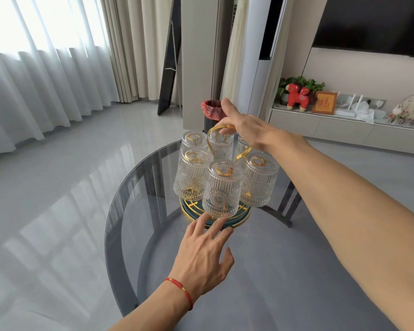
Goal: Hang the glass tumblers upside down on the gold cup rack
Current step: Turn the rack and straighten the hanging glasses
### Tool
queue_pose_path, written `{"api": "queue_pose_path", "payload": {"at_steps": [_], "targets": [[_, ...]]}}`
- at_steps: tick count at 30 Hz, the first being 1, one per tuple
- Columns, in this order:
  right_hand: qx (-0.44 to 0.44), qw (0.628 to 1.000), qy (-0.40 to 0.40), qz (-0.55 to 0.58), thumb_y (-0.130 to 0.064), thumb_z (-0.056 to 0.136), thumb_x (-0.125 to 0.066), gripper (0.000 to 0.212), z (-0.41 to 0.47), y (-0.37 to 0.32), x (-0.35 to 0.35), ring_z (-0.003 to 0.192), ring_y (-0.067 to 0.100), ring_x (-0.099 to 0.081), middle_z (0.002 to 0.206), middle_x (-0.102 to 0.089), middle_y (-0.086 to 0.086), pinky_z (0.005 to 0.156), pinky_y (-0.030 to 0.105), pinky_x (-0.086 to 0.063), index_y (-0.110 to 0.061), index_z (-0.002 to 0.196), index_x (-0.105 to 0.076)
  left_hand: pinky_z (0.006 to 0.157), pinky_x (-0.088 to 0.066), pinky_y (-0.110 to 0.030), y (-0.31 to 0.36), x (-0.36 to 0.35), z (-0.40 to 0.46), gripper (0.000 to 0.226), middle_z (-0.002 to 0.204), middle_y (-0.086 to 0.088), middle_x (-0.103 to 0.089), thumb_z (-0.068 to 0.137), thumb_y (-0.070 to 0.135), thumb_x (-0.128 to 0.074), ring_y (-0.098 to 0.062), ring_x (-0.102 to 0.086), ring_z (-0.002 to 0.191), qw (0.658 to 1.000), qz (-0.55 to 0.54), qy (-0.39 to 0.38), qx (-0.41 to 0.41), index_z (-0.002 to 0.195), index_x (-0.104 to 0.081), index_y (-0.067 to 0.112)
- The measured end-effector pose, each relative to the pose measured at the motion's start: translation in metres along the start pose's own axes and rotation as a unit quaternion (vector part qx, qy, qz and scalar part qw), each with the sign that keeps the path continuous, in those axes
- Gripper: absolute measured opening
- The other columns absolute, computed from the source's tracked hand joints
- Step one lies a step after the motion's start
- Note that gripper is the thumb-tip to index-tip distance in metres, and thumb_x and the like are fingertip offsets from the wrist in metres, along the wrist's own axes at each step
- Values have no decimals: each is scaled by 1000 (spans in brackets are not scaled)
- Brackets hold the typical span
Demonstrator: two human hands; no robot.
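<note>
Ribbed glass tumblers (222, 188) inverted on gold cup rack (219, 212), right hand (243, 126) gripping its handle, left hand (202, 254) spread.

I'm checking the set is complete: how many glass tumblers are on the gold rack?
6, all upside down: front tumbler, front-left, front-right, back-left, back-middle, and back-right, partly hidden behind the right hand.

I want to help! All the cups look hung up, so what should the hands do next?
Probably let go gently. Six glass tumblers already hang upside down on the gold cup rack, the right hand grips its handle, and the left hand is open by the base.
</note>
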State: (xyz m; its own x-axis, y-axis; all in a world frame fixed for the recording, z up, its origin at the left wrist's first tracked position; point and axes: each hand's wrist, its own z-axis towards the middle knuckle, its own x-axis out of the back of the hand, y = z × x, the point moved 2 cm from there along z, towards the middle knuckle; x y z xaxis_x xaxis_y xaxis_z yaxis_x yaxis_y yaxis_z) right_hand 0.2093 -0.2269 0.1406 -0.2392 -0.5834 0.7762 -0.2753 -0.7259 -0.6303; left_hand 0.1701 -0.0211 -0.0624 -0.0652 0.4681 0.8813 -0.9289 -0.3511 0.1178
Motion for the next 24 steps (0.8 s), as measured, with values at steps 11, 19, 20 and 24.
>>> {"api": "queue_pose_path", "payload": {"at_steps": [11,19,20,24], "targets": [[-52,996,-37,-56,-84,90,7,104,10,-6,10,151,32,-38,157,-54,7,124,61,-13,-29,143,-65,104,-50,-47,1,1,1,43,139,4,-61,84,44,-59,-31,-47,130,1000,2,-4,3,123,-66,28],[-100,993,-26,-60,-95,78,7,114,29,-3,10,153,35,-32,164,-43,9,124,64,-12,-34,130,-74,104,-50,-46,1,1,1,42,138,5,-61,83,44,-60,-31,-47,130,1000,2,2,2,122,-65,29],[-101,993,-24,-58,-95,77,7,115,31,-2,10,153,35,-33,163,-44,9,124,64,-13,-33,128,-76,104,-50,-46,1,1,1,41,138,5,-61,83,43,-60,-31,-47,129,1000,-1,3,1,122,-65,28],[-101,993,-19,-54,-97,76,5,115,36,-1,10,150,34,-37,160,-48,8,122,62,-16,-34,124,-77,104,-48,-45,1,0,1,42,138,6,-59,84,41,-58,-31,-47,129,1000,-14,5,1,123,-65,27]]}}
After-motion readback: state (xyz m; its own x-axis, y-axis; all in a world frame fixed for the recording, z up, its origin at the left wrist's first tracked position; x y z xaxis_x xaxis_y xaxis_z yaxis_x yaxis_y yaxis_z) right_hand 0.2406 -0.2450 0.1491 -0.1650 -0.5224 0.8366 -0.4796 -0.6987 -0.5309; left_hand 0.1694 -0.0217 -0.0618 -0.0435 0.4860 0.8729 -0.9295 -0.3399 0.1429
